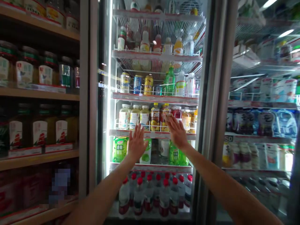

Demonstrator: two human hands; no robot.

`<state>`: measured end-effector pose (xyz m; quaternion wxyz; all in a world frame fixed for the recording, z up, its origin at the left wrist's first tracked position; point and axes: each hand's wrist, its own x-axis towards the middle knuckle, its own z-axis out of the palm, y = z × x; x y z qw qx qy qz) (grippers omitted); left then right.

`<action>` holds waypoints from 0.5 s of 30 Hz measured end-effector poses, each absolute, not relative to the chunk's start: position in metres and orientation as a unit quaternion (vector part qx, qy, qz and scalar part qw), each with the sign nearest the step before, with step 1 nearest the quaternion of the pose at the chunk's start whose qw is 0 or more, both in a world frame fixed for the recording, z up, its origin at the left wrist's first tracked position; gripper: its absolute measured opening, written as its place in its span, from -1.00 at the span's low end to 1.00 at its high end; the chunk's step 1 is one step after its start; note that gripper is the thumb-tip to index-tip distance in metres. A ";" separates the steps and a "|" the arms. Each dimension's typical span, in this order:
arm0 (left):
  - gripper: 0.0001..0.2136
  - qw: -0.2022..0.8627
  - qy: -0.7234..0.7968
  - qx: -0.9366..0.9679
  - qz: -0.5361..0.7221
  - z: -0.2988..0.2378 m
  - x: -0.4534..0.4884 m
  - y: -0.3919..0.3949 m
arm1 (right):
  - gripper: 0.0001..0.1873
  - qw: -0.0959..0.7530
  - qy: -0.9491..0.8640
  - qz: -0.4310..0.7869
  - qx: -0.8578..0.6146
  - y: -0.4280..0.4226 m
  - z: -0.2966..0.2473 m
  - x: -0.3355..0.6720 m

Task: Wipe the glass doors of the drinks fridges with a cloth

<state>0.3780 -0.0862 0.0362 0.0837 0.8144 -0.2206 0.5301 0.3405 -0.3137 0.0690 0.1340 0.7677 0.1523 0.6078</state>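
Both my arms reach into an open drinks cooler (154, 99). My left hand (136, 142) is held up flat with fingers stretched out, in front of the wire shelf edge (131, 133), holding nothing. My right hand (176, 131) is also flat and spread, its fingertips touching a jar with a red label (165, 113) on the third shelf. Beside that jar stand pale tea bottles (134, 116) and a jar of yellow fruit (155, 118). Green bottles (120, 148) sit on the shelf beneath my hands.
Red-capped water bottles (150, 192) fill the cooler's bottom rack. Cans (137, 84) and bottles stand on upper shelves. Wooden shelves (39, 93) with jars and amber bottles are at left. A closed glass cooler door (260, 125) with more drinks is at right.
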 end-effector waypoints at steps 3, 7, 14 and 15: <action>-0.43 0.092 -0.220 0.815 0.529 0.032 0.377 -0.090 | -0.37 0.115 0.121 0.625 0.763 -0.321 0.066 0.339; -0.47 0.090 -0.234 0.813 0.525 0.025 0.375 -0.092 | -0.34 0.158 0.156 0.591 0.775 -0.328 0.026 0.328; -0.44 0.080 -0.276 0.810 0.512 0.021 0.364 -0.109 | -0.29 0.088 0.038 0.647 0.756 -0.368 0.067 0.324; -0.44 0.080 -0.278 0.809 0.511 0.021 0.363 -0.111 | -0.28 0.079 0.024 0.653 0.753 -0.374 0.069 0.323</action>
